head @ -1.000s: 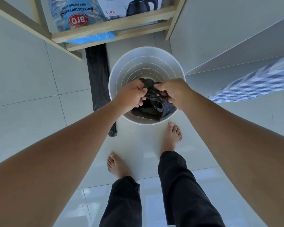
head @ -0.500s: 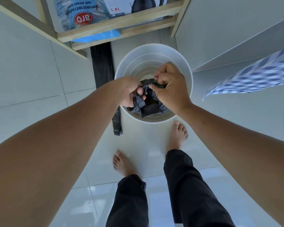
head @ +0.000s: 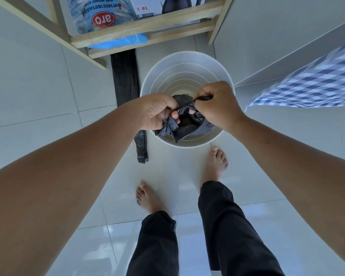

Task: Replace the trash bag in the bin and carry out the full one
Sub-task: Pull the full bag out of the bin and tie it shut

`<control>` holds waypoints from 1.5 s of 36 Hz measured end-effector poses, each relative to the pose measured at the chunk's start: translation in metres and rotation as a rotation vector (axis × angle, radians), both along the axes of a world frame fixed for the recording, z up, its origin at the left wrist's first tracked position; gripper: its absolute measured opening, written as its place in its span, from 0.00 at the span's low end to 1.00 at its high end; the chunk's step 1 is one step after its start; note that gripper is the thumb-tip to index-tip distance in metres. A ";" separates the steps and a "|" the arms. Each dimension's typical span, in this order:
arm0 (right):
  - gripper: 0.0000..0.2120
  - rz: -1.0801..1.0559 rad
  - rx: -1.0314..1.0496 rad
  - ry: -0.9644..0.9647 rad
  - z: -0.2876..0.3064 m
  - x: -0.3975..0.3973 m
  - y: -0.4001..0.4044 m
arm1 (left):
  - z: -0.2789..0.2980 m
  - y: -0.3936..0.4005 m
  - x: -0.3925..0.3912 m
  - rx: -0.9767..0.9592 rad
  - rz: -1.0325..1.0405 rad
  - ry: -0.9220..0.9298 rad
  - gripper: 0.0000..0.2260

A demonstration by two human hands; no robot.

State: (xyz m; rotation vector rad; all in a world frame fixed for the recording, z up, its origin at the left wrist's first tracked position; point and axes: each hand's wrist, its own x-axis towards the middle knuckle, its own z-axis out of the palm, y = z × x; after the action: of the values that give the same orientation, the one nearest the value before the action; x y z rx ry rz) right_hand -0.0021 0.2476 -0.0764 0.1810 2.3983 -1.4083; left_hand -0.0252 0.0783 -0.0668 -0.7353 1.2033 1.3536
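A round white bin (head: 187, 62) stands on the tiled floor in front of my bare feet. A crumpled black trash bag (head: 185, 127) hangs over its near half. My left hand (head: 157, 112) grips the bag's left edge. My right hand (head: 217, 106) pinches a twisted strip of the bag's top between thumb and fingers. Between the hands the bag's mouth gapes a little, with dark contents inside. A flat, folded black bag (head: 126, 88) lies on the floor left of the bin, its near end partly hidden by my left forearm.
A wooden shelf frame (head: 143, 28) stands behind the bin, holding a blue water-bottle pack (head: 100, 14) and a kettle box (head: 163, 6). A white wall or cabinet (head: 287, 36) rises on the right. A blue checked cloth (head: 311, 84) hangs in at the right.
Both hands have lifted the bag higher in the bin. My right hand has shifted up and right, now pulling a thin twisted strip of the bag's top.
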 end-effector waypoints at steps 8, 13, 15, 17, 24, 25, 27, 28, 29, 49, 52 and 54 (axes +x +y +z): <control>0.07 -0.126 -0.034 -0.385 0.011 -0.010 0.005 | -0.005 -0.013 0.014 0.020 -0.106 0.547 0.03; 0.18 -0.177 -0.028 -0.435 0.009 -0.013 0.004 | -0.007 -0.016 0.020 -0.091 -0.367 0.647 0.06; 0.17 -0.182 -0.013 -0.475 0.008 -0.013 0.003 | -0.008 -0.015 0.022 -0.122 -0.427 0.676 0.04; 0.15 -0.195 0.005 -0.508 0.007 -0.014 0.002 | -0.008 -0.014 0.023 -0.075 -0.374 0.644 0.06; 0.15 -0.165 -0.012 -0.671 0.001 -0.010 0.003 | -0.001 -0.013 0.025 0.294 -0.012 0.348 0.13; 0.14 -0.155 -0.022 -0.688 0.002 -0.009 0.003 | 0.000 -0.013 0.025 0.315 -0.001 0.330 0.17; 0.14 -0.142 -0.038 -0.709 0.002 -0.007 0.002 | -0.001 -0.010 0.028 0.284 0.000 0.359 0.19; 0.14 -0.132 -0.047 -0.714 0.002 -0.007 0.001 | -0.001 -0.008 0.029 0.259 0.009 0.382 0.18; 0.13 -0.122 -0.056 -0.720 0.002 -0.007 0.001 | -0.002 -0.006 0.030 0.234 0.036 0.395 0.17; 0.11 -0.232 -0.425 -0.974 -0.015 0.010 0.002 | -0.021 -0.011 0.034 -0.196 0.243 0.586 0.06; 0.07 -0.223 -0.507 -0.937 -0.017 0.012 0.010 | -0.023 -0.019 0.035 -0.246 0.221 0.538 0.12; 0.09 -0.186 -0.569 -0.913 -0.017 0.012 0.019 | -0.026 -0.024 0.034 -0.325 0.265 0.508 0.15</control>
State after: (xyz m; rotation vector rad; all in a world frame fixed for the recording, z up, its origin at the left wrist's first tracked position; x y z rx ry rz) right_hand 0.0102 0.2665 -0.0935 0.7224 1.2306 -1.5584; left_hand 0.0089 0.0538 -0.0929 -0.8254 1.8079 1.6442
